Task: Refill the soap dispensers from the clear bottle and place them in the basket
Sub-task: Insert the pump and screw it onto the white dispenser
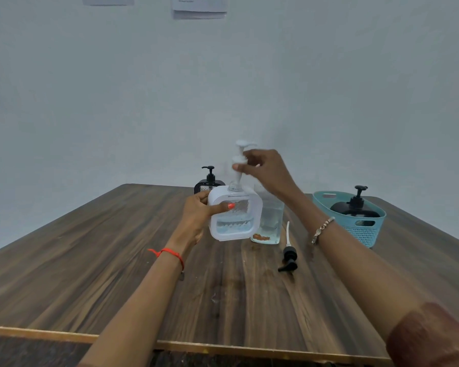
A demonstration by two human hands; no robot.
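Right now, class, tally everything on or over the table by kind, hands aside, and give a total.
Basket: 1
Soap dispensers: 3 (white dispenser, far black dispenser, right black dispenser)
Unscrewed pumps: 2 (white pump, black pump)
Clear bottle: 1
Total: 7

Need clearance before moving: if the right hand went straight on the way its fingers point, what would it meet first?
The white pump that the right hand pinches; beyond it the way looks free, passing above the black dispenser, though depth is unclear.
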